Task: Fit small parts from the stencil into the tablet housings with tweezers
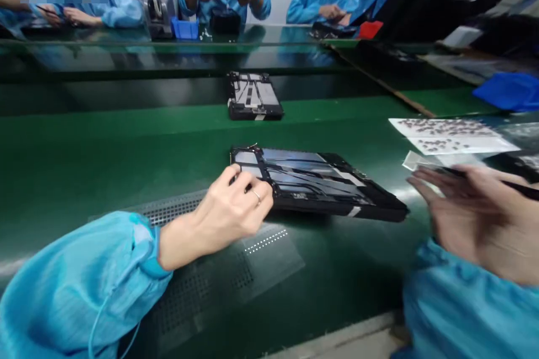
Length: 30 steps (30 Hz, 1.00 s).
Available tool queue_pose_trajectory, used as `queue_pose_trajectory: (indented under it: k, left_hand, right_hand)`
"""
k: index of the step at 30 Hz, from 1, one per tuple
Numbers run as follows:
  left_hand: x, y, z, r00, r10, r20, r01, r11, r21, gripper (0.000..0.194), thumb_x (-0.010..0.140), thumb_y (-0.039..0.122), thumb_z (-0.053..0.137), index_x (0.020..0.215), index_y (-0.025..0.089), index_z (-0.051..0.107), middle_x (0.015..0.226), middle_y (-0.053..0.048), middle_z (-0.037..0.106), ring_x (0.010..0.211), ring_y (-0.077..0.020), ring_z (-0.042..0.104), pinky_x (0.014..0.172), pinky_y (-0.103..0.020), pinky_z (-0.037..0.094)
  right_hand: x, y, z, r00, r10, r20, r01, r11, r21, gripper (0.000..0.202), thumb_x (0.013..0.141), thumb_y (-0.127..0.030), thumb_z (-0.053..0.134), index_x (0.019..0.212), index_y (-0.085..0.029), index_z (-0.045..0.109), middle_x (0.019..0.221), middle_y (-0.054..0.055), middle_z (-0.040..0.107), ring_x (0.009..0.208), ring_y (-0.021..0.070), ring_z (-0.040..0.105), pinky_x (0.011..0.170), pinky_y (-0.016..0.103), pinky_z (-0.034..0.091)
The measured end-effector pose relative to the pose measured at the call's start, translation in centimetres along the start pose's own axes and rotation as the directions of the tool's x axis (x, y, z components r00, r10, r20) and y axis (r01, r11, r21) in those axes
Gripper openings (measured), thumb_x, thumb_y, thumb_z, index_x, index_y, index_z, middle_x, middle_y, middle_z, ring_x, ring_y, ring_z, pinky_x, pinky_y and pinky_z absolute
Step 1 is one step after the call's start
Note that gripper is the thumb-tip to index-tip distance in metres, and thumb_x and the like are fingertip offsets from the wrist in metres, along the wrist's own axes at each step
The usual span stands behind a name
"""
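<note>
My left hand (240, 202), a ring on one finger, grips the left edge of an opened tablet-like device (311, 179). Silver battery panels and black flex cables show inside its thick black body, and its near side looks slightly raised off the green surface. My right hand (484, 213) is blurred at the right, apart from the device. Between its thumb and fingers lies a thin dark tool (455, 171) that looks like tweezers. Beneath my left wrist are clear sheets, one with rows of small white dots (267, 241) and one with a dark grid (179, 208).
A second opened device (255, 98) rests farther back on the green bench (105, 146). At right are a white sheet of small dark parts (455, 134) and a blue bag-like item (509, 91). Co-workers in blue sleeves work across the bench, near a blue bin (185, 28).
</note>
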State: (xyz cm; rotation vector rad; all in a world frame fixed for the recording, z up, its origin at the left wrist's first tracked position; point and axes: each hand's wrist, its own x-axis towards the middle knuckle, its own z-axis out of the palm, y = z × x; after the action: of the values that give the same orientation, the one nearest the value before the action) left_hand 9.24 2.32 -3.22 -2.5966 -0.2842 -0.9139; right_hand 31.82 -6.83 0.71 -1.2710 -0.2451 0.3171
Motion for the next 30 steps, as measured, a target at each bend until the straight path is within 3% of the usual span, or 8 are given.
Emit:
queue_pose_trajectory:
  k: [2, 3, 4, 7, 9, 11, 22, 30]
  left_hand:
    - [-0.8, 1.2, 0.4, 1.0, -0.007, -0.006, 0.007, 1.0, -0.012, 0.023, 0.08, 0.005, 0.038, 0.071, 0.011, 0.058, 0.066, -0.003, 0.059, 0.056, -0.0145, 0.05, 0.066, -0.035, 0.045]
    - [-1.2, 1.7, 0.7, 1.0, -0.015, -0.004, 0.015, 1.0, -0.017, 0.025, 0.081, 0.005, 0.035, 0.07, 0.012, 0.057, 0.065, -0.002, 0.059, 0.056, -0.0143, 0.051, 0.068, -0.036, 0.045]
    - [-1.6, 2.1, 1.0, 1.0, -0.023, 0.0, 0.023, 0.999, -0.023, 0.027, 0.081, 0.004, 0.033, 0.07, 0.013, 0.056, 0.064, -0.002, 0.058, 0.056, -0.0143, 0.052, 0.07, -0.037, 0.045]
    - [-2.6, 2.7, 1.7, 0.999, -0.043, 0.02, 0.043, 0.999, -0.032, 0.025, 0.081, 0.004, 0.033, 0.072, 0.013, 0.055, 0.068, -0.003, 0.059, 0.062, -0.0161, 0.055, 0.074, -0.04, 0.045]
    - [-2.8, 2.8, 2.0, 0.999, -0.044, 0.027, 0.045, 0.998, -0.035, 0.025, 0.081, 0.004, 0.032, 0.073, 0.012, 0.054, 0.071, -0.005, 0.06, 0.066, -0.0176, 0.057, 0.076, -0.042, 0.046]
    - [-2.9, 2.9, 2.0, 0.999, -0.042, 0.031, 0.043, 0.999, -0.033, 0.025, 0.081, 0.004, 0.03, 0.073, 0.012, 0.053, 0.073, -0.006, 0.061, 0.067, -0.0184, 0.058, 0.076, -0.043, 0.046]
    - [-2.9, 3.2, 2.3, 0.999, -0.038, 0.031, 0.04, 0.998, -0.044, 0.018, 0.08, 0.006, 0.033, 0.075, 0.011, 0.05, 0.076, -0.009, 0.062, 0.069, -0.0204, 0.059, 0.076, -0.044, 0.047]
    - [-2.8, 3.3, 2.4, 0.999, -0.05, 0.01, 0.051, 0.997, -0.05, 0.019, 0.08, 0.006, 0.033, 0.073, 0.012, 0.05, 0.075, -0.009, 0.062, 0.068, -0.02, 0.059, 0.077, -0.044, 0.047]
  right_hand:
    - [-2.5, 0.1, -1.0, 0.982, -0.058, 0.18, 0.066, 0.997, -0.038, 0.013, 0.055, -0.009, 0.067, 0.045, -0.017, 0.064, 0.048, -0.003, 0.061, 0.05, 0.0123, 0.062, 0.058, 0.022, 0.053]
    - [-4.0, 0.4, -1.3, 0.949, -0.046, 0.312, 0.078, 0.993, -0.093, 0.011, 0.046, -0.011, 0.075, 0.047, -0.018, 0.066, 0.049, -0.001, 0.062, 0.05, 0.0134, 0.062, 0.056, 0.02, 0.053]
    - [-5.5, 0.9, -1.4, 0.908, 0.038, 0.417, 0.044, 0.982, -0.185, 0.012, 0.045, -0.015, 0.077, 0.052, -0.018, 0.069, 0.051, 0.002, 0.065, 0.05, 0.0138, 0.063, 0.056, 0.018, 0.052]
    - [-9.6, 2.9, -1.4, 0.788, 0.314, 0.53, -0.1, 0.914, -0.393, 0.008, 0.057, -0.017, 0.072, 0.063, -0.023, 0.07, 0.064, 0.001, 0.069, 0.061, 0.0152, 0.064, 0.06, 0.019, 0.052]
    - [-11.0, 4.3, -1.3, 0.7, 0.381, 0.604, -0.087, 0.885, -0.458, 0.008, 0.062, -0.017, 0.069, 0.065, -0.024, 0.07, 0.067, 0.0, 0.069, 0.064, 0.0151, 0.064, 0.061, 0.019, 0.051]
    - [-11.5, 5.5, -1.1, 0.655, 0.385, 0.65, -0.055, 0.883, -0.467, 0.009, 0.063, -0.016, 0.068, 0.067, -0.025, 0.07, 0.067, -0.002, 0.069, 0.064, 0.0146, 0.064, 0.06, 0.018, 0.05]
    - [-11.7, 6.2, -0.6, 0.689, 0.343, 0.639, -0.004, 0.883, -0.47, 0.014, 0.062, -0.013, 0.067, 0.063, -0.026, 0.07, 0.06, -0.006, 0.066, 0.057, 0.0118, 0.06, 0.052, 0.016, 0.047]
    - [-11.6, 6.7, -0.6, 0.701, 0.366, 0.612, -0.062, 0.887, -0.458, 0.012, 0.061, -0.012, 0.068, 0.061, -0.024, 0.07, 0.059, -0.004, 0.066, 0.057, 0.013, 0.06, 0.053, 0.017, 0.048]
